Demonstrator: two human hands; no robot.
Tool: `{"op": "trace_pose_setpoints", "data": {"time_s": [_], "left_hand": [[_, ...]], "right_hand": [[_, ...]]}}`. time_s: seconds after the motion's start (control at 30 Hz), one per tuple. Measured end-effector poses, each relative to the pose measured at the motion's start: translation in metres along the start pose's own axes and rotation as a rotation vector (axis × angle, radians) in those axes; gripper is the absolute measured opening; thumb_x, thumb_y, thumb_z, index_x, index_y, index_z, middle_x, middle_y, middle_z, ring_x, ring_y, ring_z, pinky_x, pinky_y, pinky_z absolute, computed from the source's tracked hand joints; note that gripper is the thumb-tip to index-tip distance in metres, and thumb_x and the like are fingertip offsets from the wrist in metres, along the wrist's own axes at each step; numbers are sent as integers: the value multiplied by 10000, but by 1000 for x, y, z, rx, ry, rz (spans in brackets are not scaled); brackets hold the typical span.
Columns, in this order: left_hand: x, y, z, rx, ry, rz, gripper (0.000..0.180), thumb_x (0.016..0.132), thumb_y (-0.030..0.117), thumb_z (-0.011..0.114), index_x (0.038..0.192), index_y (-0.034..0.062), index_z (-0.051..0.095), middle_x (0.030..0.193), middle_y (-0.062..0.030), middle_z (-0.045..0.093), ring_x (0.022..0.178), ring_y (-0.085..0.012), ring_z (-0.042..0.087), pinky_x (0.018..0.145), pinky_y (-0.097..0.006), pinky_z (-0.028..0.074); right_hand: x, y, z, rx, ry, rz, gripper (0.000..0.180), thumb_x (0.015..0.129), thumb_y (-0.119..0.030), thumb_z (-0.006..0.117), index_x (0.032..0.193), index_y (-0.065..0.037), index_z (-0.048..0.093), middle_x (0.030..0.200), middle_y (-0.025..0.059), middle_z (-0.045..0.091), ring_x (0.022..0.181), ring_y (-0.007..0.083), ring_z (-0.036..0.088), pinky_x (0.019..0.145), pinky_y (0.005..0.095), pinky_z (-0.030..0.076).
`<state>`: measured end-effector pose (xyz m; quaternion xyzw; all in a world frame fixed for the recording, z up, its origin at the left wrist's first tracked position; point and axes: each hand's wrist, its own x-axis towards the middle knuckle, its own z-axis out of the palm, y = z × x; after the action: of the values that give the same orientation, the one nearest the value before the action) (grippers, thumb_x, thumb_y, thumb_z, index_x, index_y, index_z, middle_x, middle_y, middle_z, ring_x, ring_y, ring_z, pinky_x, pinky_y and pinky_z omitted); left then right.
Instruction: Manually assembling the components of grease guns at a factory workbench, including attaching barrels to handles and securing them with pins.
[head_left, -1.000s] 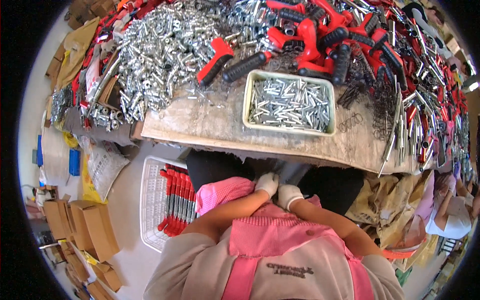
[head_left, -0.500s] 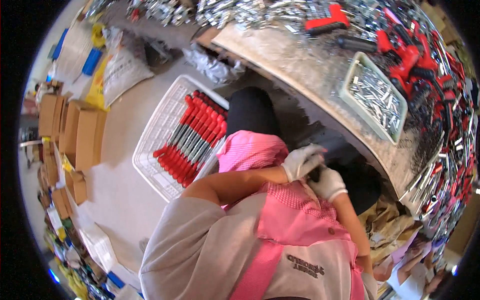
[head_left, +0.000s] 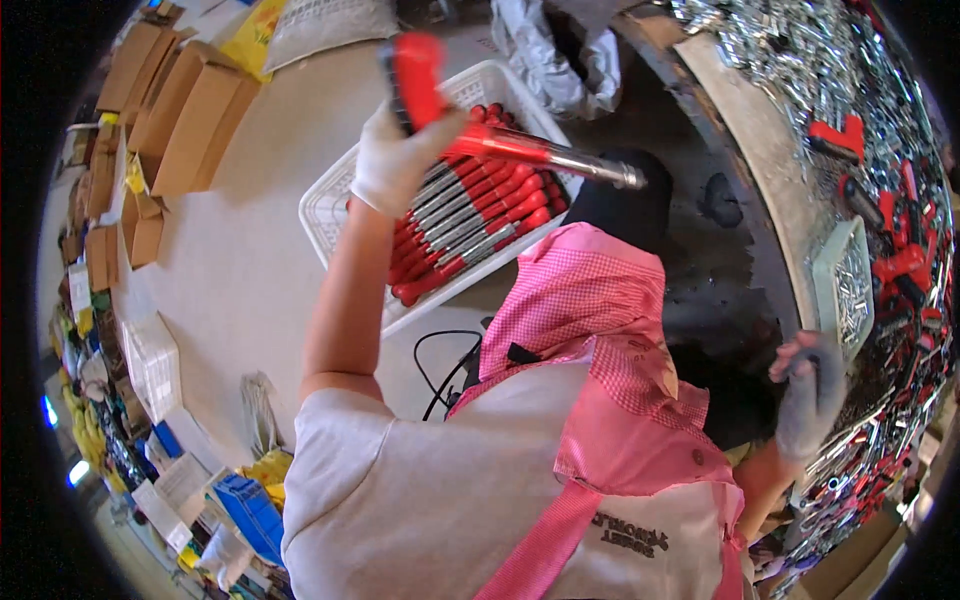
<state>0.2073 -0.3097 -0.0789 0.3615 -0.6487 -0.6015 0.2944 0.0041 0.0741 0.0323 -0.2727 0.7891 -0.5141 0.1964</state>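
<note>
My left hand [head_left: 392, 165], in a white glove, is closed around a red L-shaped tool [head_left: 505, 145] with a red-and-black grip and a bare metal shaft. It holds the tool above a white plastic crate [head_left: 335, 205], the shaft pointing right over my dark-trousered knee. Rows of similar red tools with metal shafts [head_left: 450, 215] lie in the crate. My right hand [head_left: 812, 395], gloved with dark stains and pinkish fingertips showing, is raised by the bench edge, fingers loosely bent and apart. Nothing shows in it. Nearest to it is a pale green tray [head_left: 825, 285] of small metal pins.
The bench [head_left: 745, 130] at right carries heaps of metal parts [head_left: 770, 60] and red-and-black handles [head_left: 905, 260]. A silvery plastic bag [head_left: 560, 60] lies beyond the crate. Cardboard boxes [head_left: 195, 120] stand at far left. A black cable [head_left: 430, 365] loops on the floor.
My hands were together at my lap and have parted. The left has swung left over the crate with the red tool; the right has moved right to the bench. The view has turned left.
</note>
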Motion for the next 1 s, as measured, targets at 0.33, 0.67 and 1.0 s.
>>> {"op": "trace_pose_setpoints", "data": {"time_s": [0.33, 0.67, 1.0], "left_hand": [[-73, -301, -105, -459, 600, -600, 318, 775, 162, 661, 1062, 133, 529, 900, -40, 599, 781, -207, 613, 633, -329, 553], [-147, -432, -109, 98, 772, -710, 740, 644, 80, 754, 1296, 70, 403, 1115, -139, 585, 956, -270, 591, 824, -430, 518], [-178, -452, -183, 1476, -237, -706, 383, 914, 330, 425, 941, 44, 678, 981, -200, 653, 965, -340, 624, 808, -412, 507]], "right_hand": [[7, 94, 35, -45, -139, 462, 207, 905, -98, 507, 1076, 9, 555, 847, 66, 608, 683, 103, 562, 605, 233, 450], [-19, 133, 17, -229, -76, 577, 205, 896, -110, 531, 1077, -21, 573, 839, 49, 619, 681, 103, 583, 596, 240, 468], [-17, 123, 22, -387, -295, 330, 268, 839, -214, 595, 1015, -11, 603, 915, 151, 644, 782, 261, 649, 720, 340, 503]]}}
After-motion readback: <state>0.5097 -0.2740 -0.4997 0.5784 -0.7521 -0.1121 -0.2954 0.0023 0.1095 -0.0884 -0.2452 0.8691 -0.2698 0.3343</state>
